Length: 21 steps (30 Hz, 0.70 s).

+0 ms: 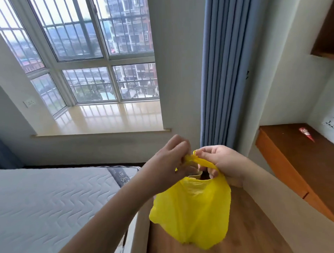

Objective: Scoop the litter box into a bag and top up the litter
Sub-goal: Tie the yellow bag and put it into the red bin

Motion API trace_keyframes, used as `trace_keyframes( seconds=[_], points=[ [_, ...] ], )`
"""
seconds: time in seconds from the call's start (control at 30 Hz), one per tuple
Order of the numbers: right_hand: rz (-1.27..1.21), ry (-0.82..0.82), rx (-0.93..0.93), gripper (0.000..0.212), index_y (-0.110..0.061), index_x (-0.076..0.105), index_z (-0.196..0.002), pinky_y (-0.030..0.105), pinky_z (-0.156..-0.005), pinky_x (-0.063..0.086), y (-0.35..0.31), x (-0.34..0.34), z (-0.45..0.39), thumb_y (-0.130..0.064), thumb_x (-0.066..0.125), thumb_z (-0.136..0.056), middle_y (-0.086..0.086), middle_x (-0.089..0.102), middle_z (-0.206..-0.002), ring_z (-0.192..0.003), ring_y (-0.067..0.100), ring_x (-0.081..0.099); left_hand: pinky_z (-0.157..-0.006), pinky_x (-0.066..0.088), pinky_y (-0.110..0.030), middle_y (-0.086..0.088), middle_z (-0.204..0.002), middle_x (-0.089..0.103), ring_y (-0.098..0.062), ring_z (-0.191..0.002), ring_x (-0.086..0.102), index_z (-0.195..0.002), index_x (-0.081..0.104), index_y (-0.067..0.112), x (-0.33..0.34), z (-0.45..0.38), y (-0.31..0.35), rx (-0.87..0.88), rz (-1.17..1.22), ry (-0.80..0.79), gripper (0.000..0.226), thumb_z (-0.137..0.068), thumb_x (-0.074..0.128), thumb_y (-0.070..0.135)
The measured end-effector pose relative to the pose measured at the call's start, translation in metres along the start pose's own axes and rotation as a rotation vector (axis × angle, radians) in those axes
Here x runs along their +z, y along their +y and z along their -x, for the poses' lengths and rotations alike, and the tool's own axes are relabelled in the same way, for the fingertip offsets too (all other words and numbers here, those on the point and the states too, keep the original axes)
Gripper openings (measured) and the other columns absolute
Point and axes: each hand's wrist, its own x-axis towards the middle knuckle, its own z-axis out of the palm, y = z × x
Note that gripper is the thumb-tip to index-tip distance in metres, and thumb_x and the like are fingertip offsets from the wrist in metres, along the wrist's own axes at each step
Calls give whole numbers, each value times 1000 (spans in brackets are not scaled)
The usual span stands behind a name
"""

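A yellow plastic bag (193, 211) hangs in front of me over the wooden floor, bulging at the bottom. My left hand (167, 164) pinches the bag's twisted handles from the left. My right hand (223, 164) grips the handle loop from the right, fingers curled through it. Both hands meet at the top of the bag. No litter box or scoop is in view.
A bare mattress (51, 204) lies at the left, close to the bag. A wooden desk (307, 158) with a small red item (306, 134) stands at the right. Ahead are a bay window sill (104, 119) and a blue curtain (223, 76). Wooden floor (253, 227) runs between bed and desk.
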Motion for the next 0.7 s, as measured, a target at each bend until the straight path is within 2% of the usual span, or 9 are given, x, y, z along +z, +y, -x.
trace_keyframes(
  seconds=[0.07,0.13,0.2,0.3,0.37,0.43,0.5,0.57,0.7],
  points=[
    [-45,-78,95,30,-3,68,-104,18,-40,42,1,14,8,-27,64,-86,8,62,-69,-40,6,46,-72,41,-4,8,-115,56,2,-79,51,-91,45,27,-10,18,-1,136,-27,30,22,-87,67,29],
    [-93,-166,142,24,1,69,-98,17,-41,44,3,36,19,-20,65,-86,10,62,-68,-40,6,49,-69,39,-7,2,-99,66,-2,-78,54,-88,48,24,-19,34,-1,184,-41,92,16,-87,64,23],
    [-62,-126,101,19,-2,71,-93,24,-50,53,7,56,26,-19,65,-89,10,68,-73,-50,13,60,-61,41,-18,2,-80,65,-10,-70,54,-85,55,16,-28,46,2,57,9,150,13,-86,68,17],
    [239,380,-198,20,-17,69,-93,24,-71,55,18,82,42,-34,58,-94,-1,72,-81,-78,10,68,-63,49,-31,-2,-71,61,-19,-69,60,-79,52,17,-39,56,7,-257,166,145,20,-89,68,24],
    [336,632,-505,24,-22,64,-80,13,-62,46,23,100,60,-32,51,-97,-7,64,-70,-71,2,61,-67,54,-40,-8,-72,61,-27,-72,64,-76,50,19,-47,62,10,-377,255,138,24,-89,67,29],
    [359,578,-563,35,-23,63,-70,17,-58,45,28,120,76,-36,47,-98,-4,63,-63,-62,4,59,-59,55,-38,-10,-70,63,-22,-63,64,-76,50,16,-52,68,15,-457,396,130,25,-90,67,28],
    [373,448,-377,41,-24,67,-76,21,-59,46,31,136,86,-48,41,-97,-5,69,-68,-59,4,61,-54,52,-33,-10,-66,63,-14,-54,61,-78,51,11,-53,75,22,-506,537,129,25,-91,67,25],
    [317,359,-240,43,-27,68,-88,22,-64,46,31,143,93,-55,36,-95,-6,72,-74,-63,4,63,-61,54,-36,-18,-73,65,-16,-59,61,-80,51,10,-52,81,29,-533,563,133,26,-90,67,27],
    [266,332,-281,36,-23,68,-86,26,-72,49,33,140,104,-52,47,-93,-9,70,-75,-63,-2,59,-65,55,-32,-15,-74,64,-15,-63,60,-75,49,14,-50,92,41,-526,532,170,28,-90,66,31]
  ],
)
